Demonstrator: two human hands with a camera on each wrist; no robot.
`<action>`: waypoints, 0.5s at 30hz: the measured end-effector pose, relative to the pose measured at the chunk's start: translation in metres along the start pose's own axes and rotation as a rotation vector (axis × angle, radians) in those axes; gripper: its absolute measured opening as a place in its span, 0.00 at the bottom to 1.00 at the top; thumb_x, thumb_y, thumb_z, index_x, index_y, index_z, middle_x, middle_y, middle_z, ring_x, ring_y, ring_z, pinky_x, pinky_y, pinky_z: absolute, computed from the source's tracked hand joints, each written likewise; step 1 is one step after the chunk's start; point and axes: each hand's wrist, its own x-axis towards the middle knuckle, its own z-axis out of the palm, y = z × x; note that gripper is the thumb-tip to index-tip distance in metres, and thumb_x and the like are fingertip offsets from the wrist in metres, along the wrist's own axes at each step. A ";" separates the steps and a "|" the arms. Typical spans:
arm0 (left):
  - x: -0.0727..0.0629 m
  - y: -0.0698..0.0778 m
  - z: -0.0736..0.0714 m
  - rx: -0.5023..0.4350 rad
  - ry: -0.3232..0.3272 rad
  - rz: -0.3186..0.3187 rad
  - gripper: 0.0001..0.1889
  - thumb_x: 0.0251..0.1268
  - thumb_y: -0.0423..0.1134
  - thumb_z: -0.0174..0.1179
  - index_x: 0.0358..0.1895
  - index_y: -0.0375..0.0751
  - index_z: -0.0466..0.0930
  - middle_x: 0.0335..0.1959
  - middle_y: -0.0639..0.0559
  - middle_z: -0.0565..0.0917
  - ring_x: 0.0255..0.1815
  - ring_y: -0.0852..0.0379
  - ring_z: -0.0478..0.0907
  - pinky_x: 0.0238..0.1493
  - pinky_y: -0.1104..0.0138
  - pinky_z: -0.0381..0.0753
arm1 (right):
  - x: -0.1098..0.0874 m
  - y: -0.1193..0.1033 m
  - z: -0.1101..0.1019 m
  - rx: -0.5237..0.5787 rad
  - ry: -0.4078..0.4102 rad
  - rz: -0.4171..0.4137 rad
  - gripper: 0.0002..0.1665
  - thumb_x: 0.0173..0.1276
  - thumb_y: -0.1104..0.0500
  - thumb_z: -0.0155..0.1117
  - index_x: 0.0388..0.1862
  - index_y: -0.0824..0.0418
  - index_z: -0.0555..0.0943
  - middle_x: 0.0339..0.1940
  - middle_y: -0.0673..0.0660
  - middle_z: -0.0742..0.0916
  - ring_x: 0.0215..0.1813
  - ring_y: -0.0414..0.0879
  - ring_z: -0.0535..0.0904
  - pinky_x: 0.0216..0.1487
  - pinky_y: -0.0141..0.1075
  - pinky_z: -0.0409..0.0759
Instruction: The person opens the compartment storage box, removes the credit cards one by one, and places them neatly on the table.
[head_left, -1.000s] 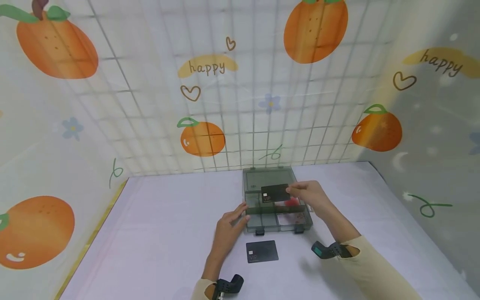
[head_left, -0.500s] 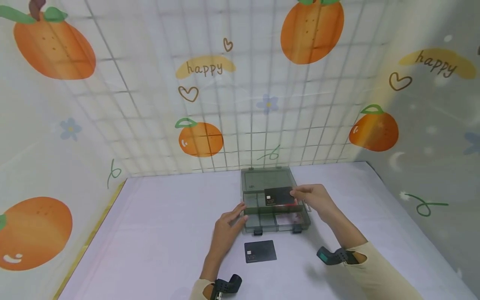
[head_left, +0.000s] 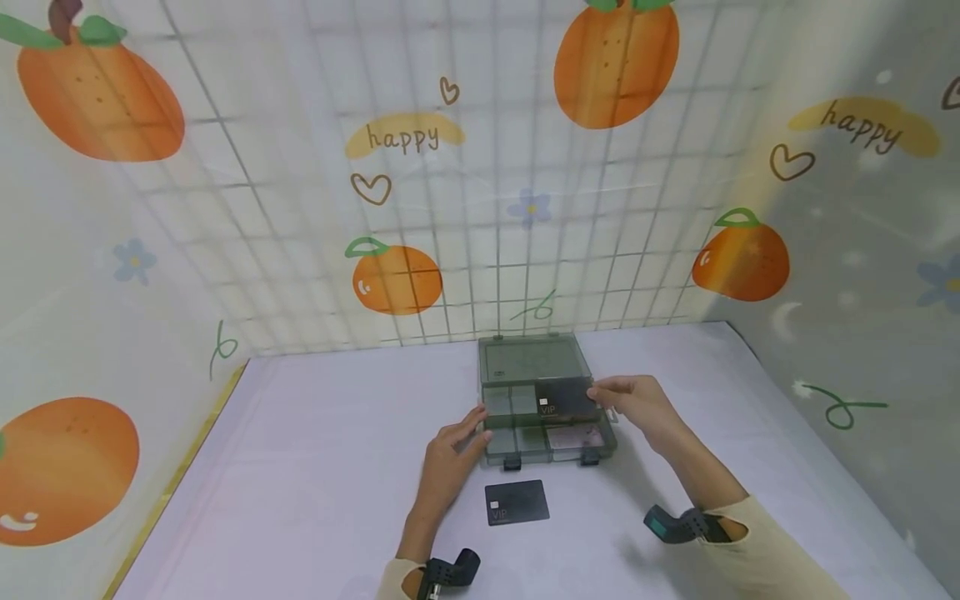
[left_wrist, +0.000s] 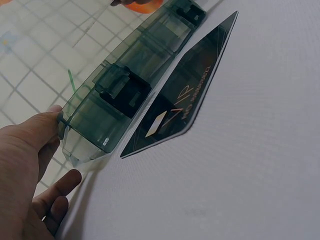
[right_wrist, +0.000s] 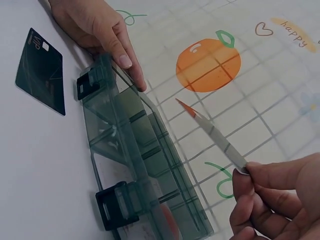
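A green see-through compartment box [head_left: 500, 442] stands on the table with its lid [head_left: 535, 360] laid back. My right hand [head_left: 636, 404] pinches a black VIP card [head_left: 567, 400] by its right end, over the back right compartments. In the right wrist view that card [right_wrist: 220, 140] appears nearly edge-on, tilted. My left hand [head_left: 450, 454] touches the box's left side with fingers extended; the thumb is at its front corner in the left wrist view. A second black VIP card [head_left: 517, 502] lies flat on the table before the box.
Something pinkish [head_left: 573, 435] lies in the front right compartment. Two dark latches, including the left latch [head_left: 512, 462], jut from the box's front. A curtain [head_left: 405, 192] printed with oranges hangs behind the white table [head_left: 322, 467].
My right hand has moved right and down with the card, which now covers the red patch seen earlier in the back compartment. My left hand stays at the box's side.
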 end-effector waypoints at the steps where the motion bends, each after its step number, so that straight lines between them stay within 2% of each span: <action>1: 0.000 0.000 0.000 -0.001 0.000 0.001 0.24 0.69 0.51 0.64 0.65 0.51 0.79 0.67 0.67 0.75 0.63 0.55 0.73 0.66 0.47 0.68 | -0.001 0.000 -0.001 -0.002 0.001 0.002 0.30 0.69 0.44 0.68 0.60 0.64 0.82 0.54 0.60 0.85 0.56 0.56 0.74 0.60 0.60 0.69; 5: 0.000 0.001 0.000 -0.002 -0.003 -0.002 0.24 0.69 0.53 0.63 0.65 0.52 0.79 0.67 0.66 0.75 0.63 0.54 0.73 0.66 0.46 0.68 | -0.008 0.002 -0.003 -0.007 0.007 0.001 0.31 0.68 0.44 0.68 0.59 0.65 0.82 0.56 0.60 0.84 0.56 0.57 0.73 0.60 0.60 0.69; 15: 0.000 -0.004 0.001 0.003 0.005 0.001 0.25 0.68 0.57 0.63 0.65 0.54 0.80 0.67 0.70 0.75 0.63 0.56 0.73 0.65 0.47 0.69 | -0.021 0.005 -0.004 -0.011 0.025 0.033 0.30 0.66 0.43 0.70 0.58 0.63 0.83 0.51 0.57 0.86 0.56 0.56 0.74 0.58 0.59 0.70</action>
